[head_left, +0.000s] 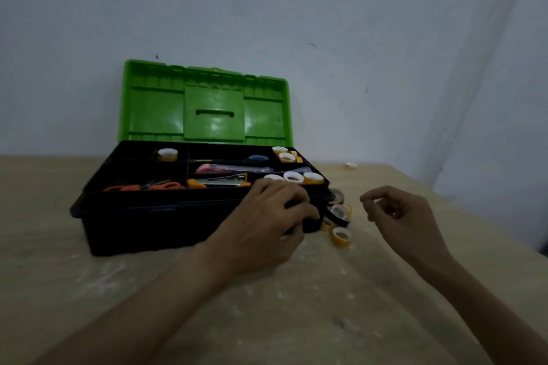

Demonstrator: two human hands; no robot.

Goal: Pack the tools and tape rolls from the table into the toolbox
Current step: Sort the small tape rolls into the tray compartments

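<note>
Head view, looking down at a table [296, 305] with the toolbox [142, 225] at centre left, its green lid [207, 104] standing open against the wall. The top tray holds orange scissors [142, 187] at its front left, a pink cutter [207, 169] in the middle, and three rolls [293, 177] in a row at the front right. More tape sits in the back compartments. On the table just right of the box lie a black roll [338, 213] and, nearer the camera, a yellow roll [341, 235]. The left hand [267, 222] is at the box's front right corner with its fingers curled. I cannot tell whether it grips anything. The right hand [400, 213] hangs over the table to the right of the loose rolls, fingers loosely curled, holding nothing.
</note>
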